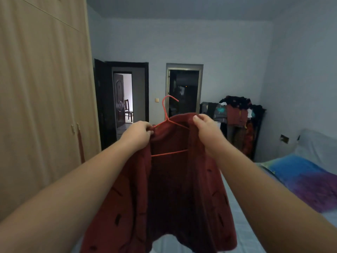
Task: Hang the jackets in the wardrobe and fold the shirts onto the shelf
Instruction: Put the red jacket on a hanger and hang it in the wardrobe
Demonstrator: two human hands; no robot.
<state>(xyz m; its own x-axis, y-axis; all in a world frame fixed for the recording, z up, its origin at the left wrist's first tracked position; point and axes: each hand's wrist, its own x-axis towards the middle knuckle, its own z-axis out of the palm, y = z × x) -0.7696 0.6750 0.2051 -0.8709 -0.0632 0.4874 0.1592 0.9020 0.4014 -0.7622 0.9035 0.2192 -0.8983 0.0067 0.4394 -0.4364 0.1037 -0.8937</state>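
A tall beige wardrobe [42, 88] with closed doors fills the left of the frame. The walls [228, 42] and the ceiling [182, 8] are pale and look bluish in the dim light. In the middle, the far wall has two doorways. The left doorway [127, 83], with its dark door [103, 106] open, shows a brighter room with a chair [129, 110]. The right doorway [184, 88] is dark. A switch [156, 100] sits between them. At the right, a rack [240, 115] full of clothes stands near the corner. A bed [242, 225] with a blue and purple pillow [300, 176] takes the lower right.

Closed wardrobe [45, 106] left; bed [242, 225] right.
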